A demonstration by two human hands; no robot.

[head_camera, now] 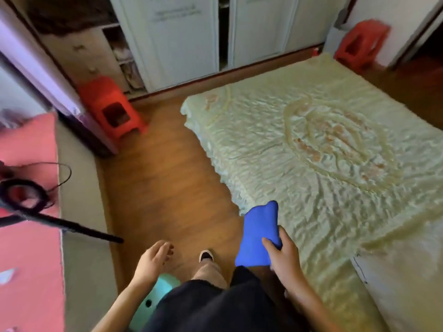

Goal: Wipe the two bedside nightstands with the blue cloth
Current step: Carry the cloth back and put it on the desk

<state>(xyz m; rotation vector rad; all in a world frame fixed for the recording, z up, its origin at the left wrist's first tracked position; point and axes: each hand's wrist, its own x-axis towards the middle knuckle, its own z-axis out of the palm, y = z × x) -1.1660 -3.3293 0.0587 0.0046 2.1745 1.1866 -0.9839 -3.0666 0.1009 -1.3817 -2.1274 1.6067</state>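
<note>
Holding the blue cloth point(257, 236) in our right hand point(284, 254), fingers point(268, 244) clamped on its near end, it runs lengthwise away from us beside the bed point(323, 152); our left hand point(153, 259) hangs loosely apart, empty. No nightstand is apparently in view.

There's faint grey lettering up on the white wardrobe doors point(182, 32), but it's far too blurred to make out, and nothing else in view carries any readable text, label or number.
</note>
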